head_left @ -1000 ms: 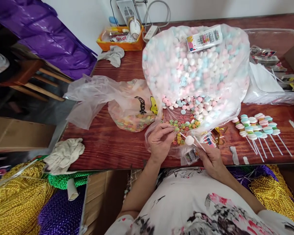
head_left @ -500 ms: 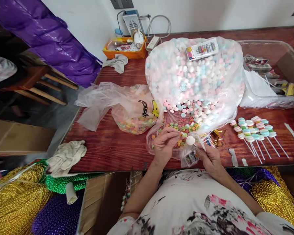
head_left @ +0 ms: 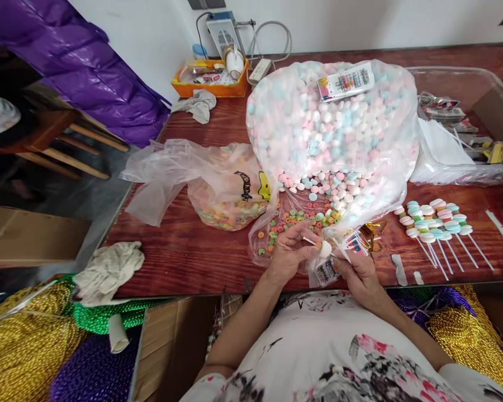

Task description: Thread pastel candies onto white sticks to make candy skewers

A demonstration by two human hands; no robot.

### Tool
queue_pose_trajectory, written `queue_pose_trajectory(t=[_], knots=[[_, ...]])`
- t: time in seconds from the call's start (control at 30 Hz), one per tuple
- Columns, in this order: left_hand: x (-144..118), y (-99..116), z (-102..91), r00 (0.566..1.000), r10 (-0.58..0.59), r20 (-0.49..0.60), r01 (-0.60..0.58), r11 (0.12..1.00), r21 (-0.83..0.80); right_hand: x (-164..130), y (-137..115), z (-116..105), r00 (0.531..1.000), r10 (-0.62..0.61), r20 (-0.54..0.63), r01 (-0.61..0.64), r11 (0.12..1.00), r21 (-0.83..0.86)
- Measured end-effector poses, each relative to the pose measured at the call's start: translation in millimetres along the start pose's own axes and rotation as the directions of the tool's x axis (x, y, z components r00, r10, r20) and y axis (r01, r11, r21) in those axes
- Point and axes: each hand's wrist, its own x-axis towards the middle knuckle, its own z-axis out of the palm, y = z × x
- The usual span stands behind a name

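My left hand (head_left: 291, 252) is closed, its fingertips at a small orange candy ring (head_left: 318, 244) on a thin white stick (head_left: 309, 240). The stick's tip sticks out left of the ring. Against the ring sits a round white candy (head_left: 326, 249) on the same stick. My right hand (head_left: 360, 274) pinches the stick's other end, with more white sticks (head_left: 341, 250) between its fingers. Beyond my hands, loose coloured rings (head_left: 291, 218) and pastel candies (head_left: 339, 187) lie in the mouth of a large clear bag (head_left: 385, 128).
Several finished candy sticks (head_left: 438, 220) lie at the right. A tied bag of rings (head_left: 228, 206) sits to the left. Further back stand an orange tray (head_left: 188, 89) and a clear plastic bin (head_left: 444, 173). A crumpled cloth (head_left: 109, 271) hangs at the table's left corner.
The orange ring, held in my left fingers apart from the stick before, is now threaded on it beside the white candy. My left hand has moved slightly right and down.
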Motion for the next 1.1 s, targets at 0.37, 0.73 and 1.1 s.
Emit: queue_pose_trajectory(t=[0.37, 0.73, 1.1], knots=[[63, 17, -0.7, 0.983, -0.03, 0.178, -0.042, 0.922, 0.385, -2, 29, -12, 0.942, 0.193, -0.276, -0.158, 0.977, 0.142], [161, 8, -34.3, 0.881, 0.114, 0.459, -0.419, -0.265, 0.869, -8, 39, -29, 0.936, 0.19, -0.295, -0.162, 0.98, 0.118], [166, 4, -41.4, 0.881, -0.025, 0.472, -0.462, -0.252, 0.85, -6, 42, -30, 0.954, 0.135, -0.269, -0.115, 0.99, 0.086]])
